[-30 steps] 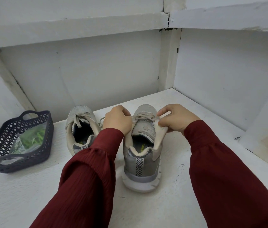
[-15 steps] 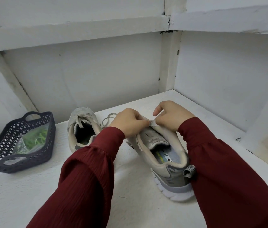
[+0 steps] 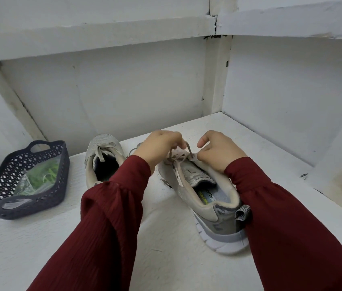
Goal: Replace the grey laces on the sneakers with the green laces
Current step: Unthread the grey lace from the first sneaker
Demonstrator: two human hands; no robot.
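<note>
Left hand (image 3: 159, 148) rose pinching lace (image 3: 189, 151) — right (image 3: 218, 153) grips sneaker (image 3: 218, 216).

I'm reading the insole (image 3: 215, 196) of the nearer sneaker (image 3: 220, 223) now: dark capitals spell "Y FOA", and the shoe's collar cuts off the rest on both ends. Right beside that I see a yellow-green logo (image 3: 203, 195), too blurred for me to make out. The patch (image 3: 195, 175) on the tongue carries marks I can't read.
</note>
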